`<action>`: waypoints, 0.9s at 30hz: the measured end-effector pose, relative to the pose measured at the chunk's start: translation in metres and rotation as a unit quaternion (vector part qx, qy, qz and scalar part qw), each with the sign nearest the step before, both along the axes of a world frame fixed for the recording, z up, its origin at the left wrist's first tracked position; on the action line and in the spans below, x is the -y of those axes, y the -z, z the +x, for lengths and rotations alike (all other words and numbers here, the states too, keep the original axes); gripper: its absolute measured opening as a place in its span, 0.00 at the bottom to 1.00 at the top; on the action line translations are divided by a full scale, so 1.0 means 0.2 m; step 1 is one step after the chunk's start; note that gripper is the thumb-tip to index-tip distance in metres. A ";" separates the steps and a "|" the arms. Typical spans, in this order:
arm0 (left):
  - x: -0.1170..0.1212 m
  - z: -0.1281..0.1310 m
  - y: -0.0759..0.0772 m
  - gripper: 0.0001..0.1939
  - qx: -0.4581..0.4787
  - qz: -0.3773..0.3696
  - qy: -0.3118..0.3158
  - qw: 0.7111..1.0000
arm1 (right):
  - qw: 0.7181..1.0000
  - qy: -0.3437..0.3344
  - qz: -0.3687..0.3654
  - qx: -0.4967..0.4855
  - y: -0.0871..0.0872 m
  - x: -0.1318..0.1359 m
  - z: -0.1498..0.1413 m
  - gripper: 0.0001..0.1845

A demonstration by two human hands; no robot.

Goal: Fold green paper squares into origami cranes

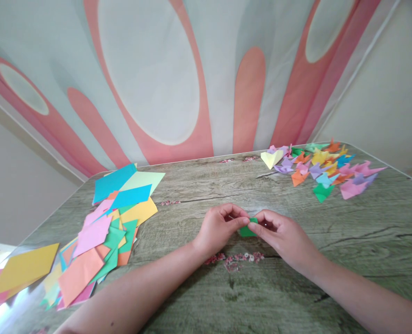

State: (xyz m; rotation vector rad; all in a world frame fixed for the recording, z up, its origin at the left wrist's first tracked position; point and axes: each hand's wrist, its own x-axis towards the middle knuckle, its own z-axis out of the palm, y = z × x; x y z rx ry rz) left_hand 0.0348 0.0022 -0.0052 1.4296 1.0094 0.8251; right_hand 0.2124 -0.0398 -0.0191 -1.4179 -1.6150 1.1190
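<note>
A small folded piece of green paper [247, 230] rests low over the wood-grain table [199, 190], near the middle. My left hand [219, 227] pinches its left side with fingers curled. My right hand [278, 234] pinches its right side, thumb and fingers closed on the fold. Most of the paper is hidden between my fingertips. Both forearms reach in from the bottom edge.
A loose pile of flat coloured paper sheets [104, 227] spreads over the table's left side, with a yellow sheet [25, 266] at the far left. Several folded paper figures [324, 169] lie at the back right. A pink-and-white patterned wall stands behind the table.
</note>
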 end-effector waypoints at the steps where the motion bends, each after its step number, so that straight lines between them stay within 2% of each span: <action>1: 0.00 0.00 0.01 0.08 -0.003 -0.005 0.010 1.000 | 1.000 0.003 0.006 0.008 0.00 0.00 0.00 0.14; 9: 0.01 0.00 0.00 0.08 -0.062 -0.010 0.029 0.998 | 0.992 0.011 0.102 0.079 -0.03 0.01 0.01 0.16; 12: 0.02 0.01 -0.02 0.07 -0.063 0.037 0.008 0.997 | 0.987 0.021 0.132 0.086 -0.05 0.01 0.01 0.16; 16: 0.04 0.02 -0.04 0.11 -0.102 0.114 -0.038 0.988 | 0.987 0.088 0.112 0.077 -0.06 0.01 0.02 0.19; 20: 0.04 0.01 -0.03 0.12 -0.129 0.094 0.002 0.987 | 0.988 0.095 0.109 0.049 -0.05 0.00 0.03 0.17; 27: 0.03 0.02 0.00 0.12 -0.065 0.060 -0.006 0.996 | 0.989 0.081 0.118 0.045 -0.05 0.01 0.03 0.18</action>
